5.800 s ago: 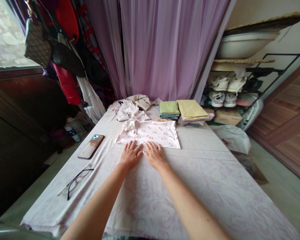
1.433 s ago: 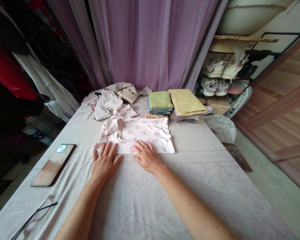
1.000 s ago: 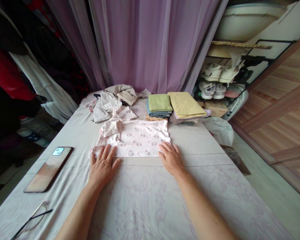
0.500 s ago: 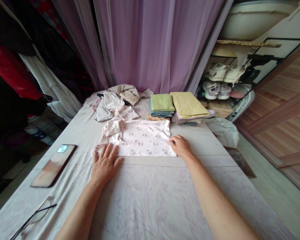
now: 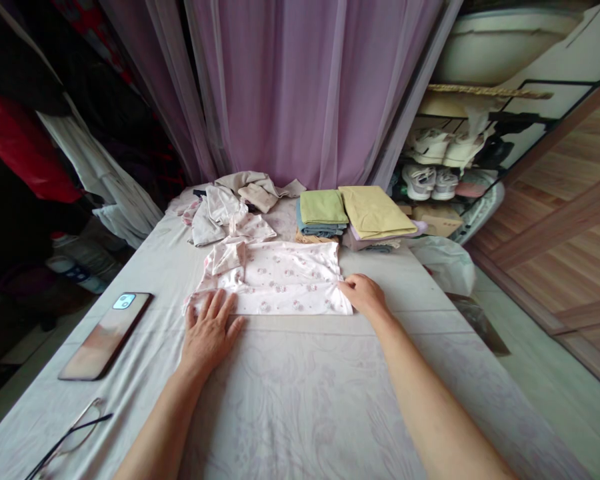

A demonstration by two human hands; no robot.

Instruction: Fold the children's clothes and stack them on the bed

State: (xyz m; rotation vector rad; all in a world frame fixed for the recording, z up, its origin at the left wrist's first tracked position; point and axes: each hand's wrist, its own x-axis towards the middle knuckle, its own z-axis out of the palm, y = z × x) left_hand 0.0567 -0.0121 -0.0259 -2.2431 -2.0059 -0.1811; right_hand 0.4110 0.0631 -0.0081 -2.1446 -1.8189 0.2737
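Note:
A pale pink shirt (image 5: 290, 273) with a small print lies partly folded in front of me, its sleeve turned in over the left side. My left hand (image 5: 211, 330) rests flat on its near left corner, fingers spread. At the opposite side, my right hand (image 5: 364, 293) has its fingers curled together and pinches the shirt's right edge. Just behind the shirt is a loose heap of white and beige clothes (image 5: 225, 207). To the right of that heap stand folded stacks, one topped by a green cloth (image 5: 323, 207) and one by a yellow cloth (image 5: 375, 210).
On the left of the cloth-covered table (image 5: 300, 393) lie a phone (image 5: 105, 340) and eyeglasses (image 5: 77, 430). A purple curtain (image 5: 280, 87) hangs behind. Shoes (image 5: 433, 163) sit on a rack at the right, with a plastic bag (image 5: 445, 263) below. Clothes (image 5: 25, 147) hang at the left.
Both hands hold nearly the same places on the shirt. The view has shifted very slightly; nothing else has visibly moved.

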